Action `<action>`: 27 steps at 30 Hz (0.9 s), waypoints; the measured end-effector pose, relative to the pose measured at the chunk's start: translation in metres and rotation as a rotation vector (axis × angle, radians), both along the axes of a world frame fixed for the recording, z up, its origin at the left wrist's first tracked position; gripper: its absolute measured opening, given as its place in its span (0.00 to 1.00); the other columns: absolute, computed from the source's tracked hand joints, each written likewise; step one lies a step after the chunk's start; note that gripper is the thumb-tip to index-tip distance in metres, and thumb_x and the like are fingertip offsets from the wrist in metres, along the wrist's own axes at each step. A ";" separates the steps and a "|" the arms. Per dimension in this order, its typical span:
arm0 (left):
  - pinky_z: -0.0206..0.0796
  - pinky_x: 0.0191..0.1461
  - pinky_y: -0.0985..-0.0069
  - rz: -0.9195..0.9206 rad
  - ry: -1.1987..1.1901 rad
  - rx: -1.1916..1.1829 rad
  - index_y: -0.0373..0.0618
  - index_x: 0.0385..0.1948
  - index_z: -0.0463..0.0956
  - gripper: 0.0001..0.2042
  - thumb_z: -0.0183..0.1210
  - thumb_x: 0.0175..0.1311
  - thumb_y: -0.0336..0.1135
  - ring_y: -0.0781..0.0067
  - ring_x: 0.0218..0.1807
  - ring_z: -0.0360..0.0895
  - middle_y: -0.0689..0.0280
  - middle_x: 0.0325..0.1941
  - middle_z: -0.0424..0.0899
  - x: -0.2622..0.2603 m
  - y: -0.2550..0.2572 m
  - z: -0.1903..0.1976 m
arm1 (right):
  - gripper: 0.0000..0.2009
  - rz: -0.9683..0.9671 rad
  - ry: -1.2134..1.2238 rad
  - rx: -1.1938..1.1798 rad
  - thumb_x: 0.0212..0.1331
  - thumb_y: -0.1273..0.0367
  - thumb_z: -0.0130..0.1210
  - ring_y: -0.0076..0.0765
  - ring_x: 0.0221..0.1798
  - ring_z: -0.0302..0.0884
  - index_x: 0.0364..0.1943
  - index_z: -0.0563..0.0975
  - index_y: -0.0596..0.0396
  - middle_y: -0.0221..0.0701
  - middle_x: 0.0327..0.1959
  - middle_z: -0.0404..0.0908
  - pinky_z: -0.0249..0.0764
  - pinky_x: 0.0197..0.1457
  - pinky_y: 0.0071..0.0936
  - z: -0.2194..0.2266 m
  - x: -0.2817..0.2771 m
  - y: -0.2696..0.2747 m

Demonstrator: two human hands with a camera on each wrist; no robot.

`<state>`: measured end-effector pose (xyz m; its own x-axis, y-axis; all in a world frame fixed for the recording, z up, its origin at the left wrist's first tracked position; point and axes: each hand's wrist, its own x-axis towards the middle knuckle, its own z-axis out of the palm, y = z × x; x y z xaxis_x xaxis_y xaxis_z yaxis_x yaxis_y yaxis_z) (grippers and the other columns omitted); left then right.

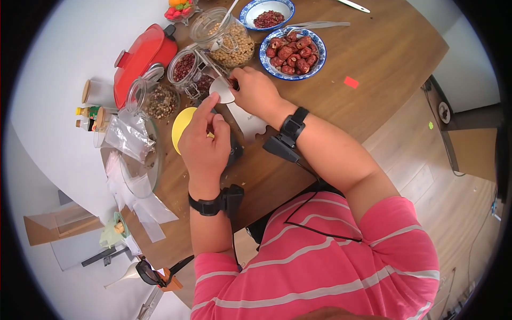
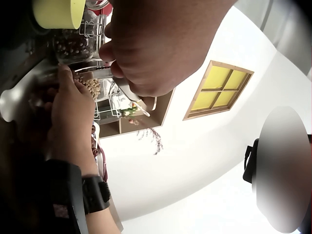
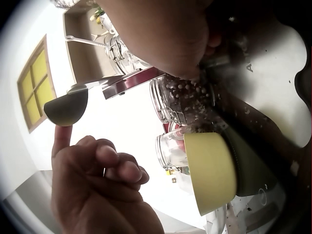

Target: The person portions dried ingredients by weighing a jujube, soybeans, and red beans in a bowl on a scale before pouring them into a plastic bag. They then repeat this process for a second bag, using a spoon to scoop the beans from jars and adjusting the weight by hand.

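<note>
R. hand [image 1: 256, 94] gripping metal scoop [image 1: 222, 92] narrowly by handle [image 3: 132, 83], bowl [image 3: 67, 107] jutting beyond grip, L. hand [image 1: 206, 146] holding nothing, w/ index touching bowl, other fingers curling.

The wearer was clothed in a short-sleeved, deep-pink shirt [image 1: 298, 266] crossed by pale grey-white stripes of unequal thickness. The left sleeve [image 1: 216, 274] and right sleeve [image 1: 397, 226] repeated this banding and ended above the elbow, so that both forearms were bare. At the left wrist, a black strap [image 1: 205, 207] carried a compact, angular black module [image 1: 232, 200]. At the right wrist, a broad black band [image 1: 293, 126] bore a raised, dark rectangular section, beside which lay a black, wedge-like housing [image 1: 281, 149]; the left wrist view showed a small, paler rectangular patch [image 2: 61, 210] upon it. A thin black cable [image 1: 320, 230] crossed the shirt front.
</note>
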<state>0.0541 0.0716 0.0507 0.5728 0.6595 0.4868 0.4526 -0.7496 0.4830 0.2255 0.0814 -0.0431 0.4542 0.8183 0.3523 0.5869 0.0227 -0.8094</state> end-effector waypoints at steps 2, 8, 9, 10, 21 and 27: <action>0.71 0.38 0.78 0.001 0.027 0.025 0.48 0.65 0.79 0.22 0.60 0.67 0.25 0.81 0.29 0.76 0.69 0.29 0.82 0.000 0.000 0.006 | 0.11 0.001 -0.001 -0.001 0.58 0.68 0.67 0.56 0.44 0.84 0.43 0.82 0.56 0.45 0.39 0.84 0.80 0.48 0.48 0.001 0.000 -0.001; 0.73 0.39 0.76 0.085 -0.012 0.021 0.47 0.64 0.79 0.22 0.59 0.68 0.26 0.78 0.30 0.79 0.68 0.28 0.82 -0.001 -0.015 0.024 | 0.13 0.012 -0.026 -0.004 0.58 0.64 0.69 0.55 0.44 0.84 0.42 0.83 0.56 0.43 0.39 0.85 0.80 0.49 0.48 0.002 0.001 -0.001; 0.74 0.39 0.75 0.091 0.018 -0.018 0.47 0.64 0.79 0.22 0.58 0.68 0.26 0.77 0.30 0.80 0.68 0.28 0.82 -0.009 -0.017 0.017 | 0.12 0.019 -0.014 -0.012 0.59 0.63 0.68 0.55 0.45 0.84 0.41 0.82 0.55 0.43 0.40 0.84 0.80 0.50 0.48 0.004 0.002 -0.002; 0.74 0.39 0.74 0.100 0.045 -0.057 0.47 0.64 0.79 0.21 0.58 0.68 0.26 0.76 0.29 0.81 0.68 0.28 0.82 -0.016 -0.021 0.010 | 0.12 0.030 -0.003 -0.018 0.60 0.61 0.68 0.55 0.46 0.84 0.39 0.82 0.54 0.43 0.40 0.83 0.80 0.51 0.49 0.004 0.003 -0.002; 0.75 0.37 0.66 -0.128 0.127 -0.305 0.46 0.39 0.84 0.07 0.62 0.61 0.26 0.57 0.33 0.85 0.60 0.33 0.87 -0.096 -0.086 -0.041 | 0.12 0.013 -0.195 -0.103 0.59 0.65 0.65 0.53 0.46 0.85 0.45 0.84 0.53 0.39 0.43 0.85 0.81 0.49 0.45 0.028 0.000 -0.031; 0.79 0.43 0.62 0.062 -0.015 -0.379 0.48 0.38 0.84 0.06 0.62 0.62 0.30 0.54 0.38 0.86 0.62 0.37 0.89 -0.132 -0.104 -0.071 | 0.10 0.243 -0.148 0.006 0.58 0.67 0.67 0.49 0.46 0.86 0.42 0.85 0.52 0.36 0.42 0.86 0.81 0.48 0.42 0.071 -0.048 -0.056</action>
